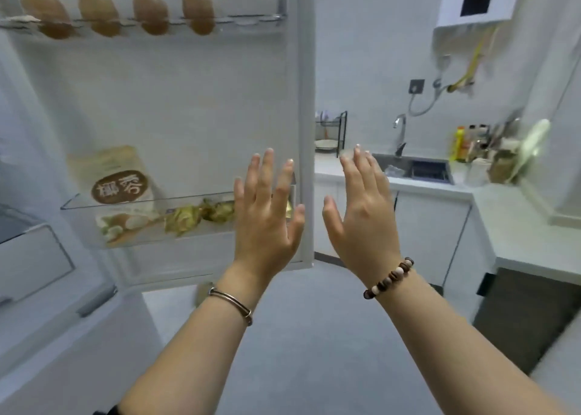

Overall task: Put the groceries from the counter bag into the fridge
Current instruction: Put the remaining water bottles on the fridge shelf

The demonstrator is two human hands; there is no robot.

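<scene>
Left hand: the left hand (267, 213) is up in front of the open fridge door (188, 100), fingers spread wide, back of the hand to the camera — nothing in it.
Right hand: the right hand (361, 207) is raised just beside the left, apart from it, fingers straight and splayed — empty too.
Wrists: a thin metal bangle (231, 303) on the left, a bracelet of brown and pale beads (388, 277) on the right.
Door, top rack: four brown eggs (103, 13) sit in a row in the egg rack (239, 20), and the slots at the rack's right end are bare.
Door, lower bin: the clear door bin (81, 207) holds a pale pouch (121, 191) with a brown oval label, standing at the left; beside it lie small gold-wrapped packets (201, 215), partly hidden behind the left hand.
Fridge body: at the left edge, only a white drawer front (31, 257) shows, blurred.
Beyond the door: a white counter (503, 213) runs to the right, with a steel sink (418, 169), a tap (401, 134) and a dish rack (331, 131).
Far corner: a cluster of bottles and utensils (484, 150), too blurred to tell apart.
Counter bag: I cannot pick it out from here.
</scene>
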